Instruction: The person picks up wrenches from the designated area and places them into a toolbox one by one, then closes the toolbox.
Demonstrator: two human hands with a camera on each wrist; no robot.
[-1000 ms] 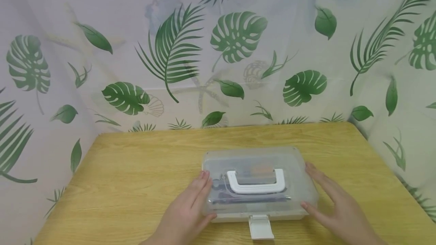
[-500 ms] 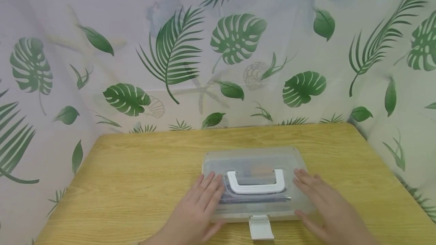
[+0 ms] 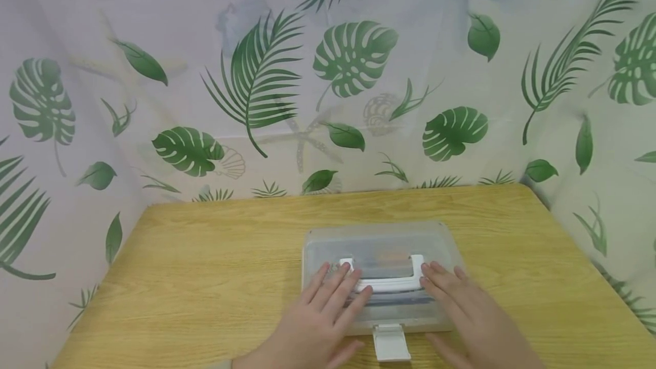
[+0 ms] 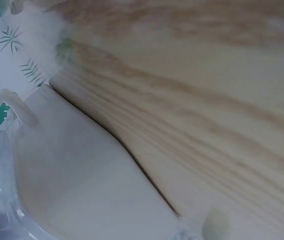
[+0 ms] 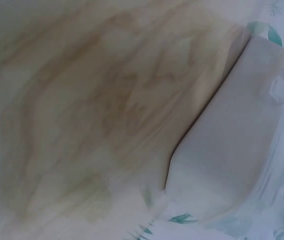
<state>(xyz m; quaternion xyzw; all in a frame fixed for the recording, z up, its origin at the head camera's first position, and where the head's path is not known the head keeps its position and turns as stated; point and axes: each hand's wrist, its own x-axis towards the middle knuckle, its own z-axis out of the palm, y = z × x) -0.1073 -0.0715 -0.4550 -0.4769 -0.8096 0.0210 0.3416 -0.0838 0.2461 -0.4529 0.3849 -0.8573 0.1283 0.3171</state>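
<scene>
A white plastic storage box [image 3: 379, 233] with a see-through lid stands on the table, a white handle [image 3: 392, 285] lying flat on top. Its front latch [image 3: 392, 344] hangs folded outward. My left hand [image 3: 323, 318] lies over the lid's left part, fingers straight and spread, fingertips overlapping the handle's left end. Over the right part is my right hand [image 3: 474, 315], fingers straight, fingertips right at the handle's right end. Both thumbs point along the box's front. The left wrist view shows the pale box wall [image 4: 92, 170]; the right wrist view also shows a box wall [image 5: 221, 135].
Through the lid, blurred orange and dark blue contents show. The wood-grain table [image 3: 215, 266] extends to the left, right and behind the box. A leaf-patterned cloth [image 3: 287, 73] hangs round the table's back and sides.
Both hands have moved inward from the box's sides onto the lid, toward the handle. The box has stayed in place with its latch hanging outward.
</scene>
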